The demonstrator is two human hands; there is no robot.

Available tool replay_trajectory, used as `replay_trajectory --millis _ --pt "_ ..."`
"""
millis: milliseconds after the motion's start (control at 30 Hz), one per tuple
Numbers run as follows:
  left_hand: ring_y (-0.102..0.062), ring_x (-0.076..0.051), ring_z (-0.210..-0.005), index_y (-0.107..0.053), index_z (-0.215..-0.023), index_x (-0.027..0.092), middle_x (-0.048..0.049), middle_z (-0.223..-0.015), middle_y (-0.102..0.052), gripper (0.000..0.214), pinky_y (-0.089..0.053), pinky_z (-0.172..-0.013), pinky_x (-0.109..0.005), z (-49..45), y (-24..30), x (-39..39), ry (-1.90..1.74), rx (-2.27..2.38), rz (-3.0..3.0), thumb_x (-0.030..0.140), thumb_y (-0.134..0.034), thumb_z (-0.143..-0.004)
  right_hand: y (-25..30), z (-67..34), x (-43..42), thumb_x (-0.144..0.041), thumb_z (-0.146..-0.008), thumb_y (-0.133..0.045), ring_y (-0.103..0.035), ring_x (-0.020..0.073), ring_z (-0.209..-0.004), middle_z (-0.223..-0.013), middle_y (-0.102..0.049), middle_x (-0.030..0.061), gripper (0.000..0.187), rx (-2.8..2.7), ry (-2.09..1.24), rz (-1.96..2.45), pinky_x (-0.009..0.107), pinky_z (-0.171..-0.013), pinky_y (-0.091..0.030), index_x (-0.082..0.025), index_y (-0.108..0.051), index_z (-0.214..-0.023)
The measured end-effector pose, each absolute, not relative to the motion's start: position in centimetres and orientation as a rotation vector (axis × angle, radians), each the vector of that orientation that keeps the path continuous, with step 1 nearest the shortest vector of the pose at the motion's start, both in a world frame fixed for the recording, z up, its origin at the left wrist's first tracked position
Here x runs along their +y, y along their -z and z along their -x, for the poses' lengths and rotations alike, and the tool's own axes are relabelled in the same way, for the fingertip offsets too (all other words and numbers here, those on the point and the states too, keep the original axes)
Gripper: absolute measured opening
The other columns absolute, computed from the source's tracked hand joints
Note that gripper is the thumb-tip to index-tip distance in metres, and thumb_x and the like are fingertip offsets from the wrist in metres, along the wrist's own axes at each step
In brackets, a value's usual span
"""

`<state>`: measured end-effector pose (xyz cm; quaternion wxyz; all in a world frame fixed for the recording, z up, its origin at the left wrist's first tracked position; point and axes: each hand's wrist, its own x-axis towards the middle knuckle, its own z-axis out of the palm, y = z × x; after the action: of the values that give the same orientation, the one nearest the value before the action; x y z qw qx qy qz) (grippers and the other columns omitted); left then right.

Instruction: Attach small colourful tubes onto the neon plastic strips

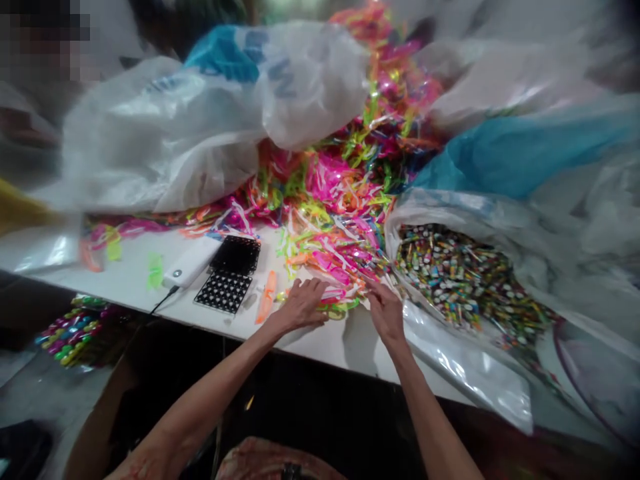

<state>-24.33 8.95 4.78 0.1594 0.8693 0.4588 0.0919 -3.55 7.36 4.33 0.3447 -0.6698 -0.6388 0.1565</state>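
A heap of neon plastic pieces [340,233] in pink, orange, yellow and green, many with white strips, covers the middle of the white table [320,337]. My left hand [305,301] rests at the heap's near left edge with its fingers stretched over the pieces, holding nothing that I can see. At the near right edge, my right hand [386,308] has its fingers bent together in a pinch. Whatever may be between them is too small to make out. An orange plastic piece [267,297] lies left of my left hand.
Left stand a black hinged grid case [223,292] and a white box-shaped device [193,260] with a black cable. A bag of small multicoloured pieces [460,280] is at right, beside a flat clear plastic bag [465,360]. Large white sacks [200,127] lie behind.
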Motion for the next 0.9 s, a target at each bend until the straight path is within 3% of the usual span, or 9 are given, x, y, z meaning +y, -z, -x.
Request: replay_trajectory --millis 67,200,333,467,633,767,900 --pt "-0.040 -0.026 -0.113 -0.033 -0.126 0.019 -0.0100 -0.122 -0.045 0.062 -0.022 -0.099 -0.044 25.8 -5.2 8.6 -0.333 1.374 -2.506 0.047 -0.056 -0.075 -3.8 3.7 6.0 -0.028 -0.081 -0.038 -0.056 0.0176 -0.074 -0.101 -0.059 0.0088 0.039 -1.576 -0.511 1.754 0.033 -0.072 -0.044 -0.017 -0.056 -0.113" --pt "-0.045 -0.027 -0.106 -0.043 -0.118 0.015 -0.0120 -0.117 -0.049 0.051 -0.032 -0.089 -0.040 29.2 -6.0 7.8 -0.396 1.811 -2.395 0.047 -0.052 -0.080 -2.9 4.6 4.9 -0.040 -0.080 -0.044 -0.047 0.0117 -0.055 -0.096 -0.053 0.0079 0.045 -1.500 -0.540 1.858 0.031 -0.063 -0.043 -0.017 -0.051 -0.118" --pt "-0.041 -0.030 -0.110 -0.041 -0.123 0.016 -0.0138 -0.122 -0.046 0.061 -0.032 -0.090 -0.042 29.1 -5.7 7.4 -0.287 1.770 -2.529 0.049 -0.058 -0.075 -2.2 6.1 5.5 -0.042 -0.076 -0.050 -0.047 0.0130 -0.060 -0.094 -0.051 0.0081 0.054 -1.381 -0.609 1.840 0.031 -0.063 -0.042 -0.014 -0.045 -0.122" --pt "-0.036 -0.030 -0.116 -0.036 -0.127 0.018 -0.0139 -0.127 -0.043 0.060 -0.024 -0.096 -0.047 26.0 -5.1 7.9 -0.127 1.461 -2.700 0.041 -0.058 -0.076 -2.1 7.0 5.3 -0.032 -0.077 -0.049 -0.050 0.0143 -0.065 -0.092 -0.053 0.0087 0.043 -1.363 -0.704 1.789 0.029 -0.063 -0.044 -0.011 -0.051 -0.115" --pt "-0.043 -0.032 -0.105 -0.043 -0.117 0.009 -0.0181 -0.114 -0.049 0.058 -0.034 -0.083 -0.040 24.0 -4.0 10.4 -0.002 1.496 -2.665 0.044 -0.058 -0.073 -2.8 4.7 4.3 -0.024 -0.074 -0.052 -0.052 0.0110 -0.059 -0.086 -0.057 0.0031 0.029 -1.402 -0.686 1.813 0.024 -0.059 -0.045 -0.018 -0.061 -0.101" --pt "-0.051 -0.029 -0.089 -0.054 -0.093 0.015 -0.0109 -0.093 -0.057 0.044 -0.035 -0.076 -0.036 23.6 -3.3 12.5 0.020 1.408 -2.691 0.053 -0.055 -0.071 -4.5 1.1 3.7 -0.023 -0.077 -0.050 -0.054 0.0104 -0.061 -0.088 -0.059 0.0032 0.023 -1.509 -0.563 1.899 0.023 -0.060 -0.045 -0.018 -0.063 -0.095" --pt "-0.053 -0.023 -0.080 -0.052 -0.085 0.019 -0.0058 -0.083 -0.058 0.029 -0.036 -0.070 -0.030 23.7 -2.7 13.2 -0.083 1.329 -2.612 0.044 -0.055 -0.072 -6.5 -4.2 4.2 -0.024 -0.081 -0.047 -0.056 0.0135 -0.076 -0.093 -0.061 0.0049 0.025 -1.594 -0.223 2.193 0.025 -0.073 -0.043 -0.017 -0.061 -0.100"
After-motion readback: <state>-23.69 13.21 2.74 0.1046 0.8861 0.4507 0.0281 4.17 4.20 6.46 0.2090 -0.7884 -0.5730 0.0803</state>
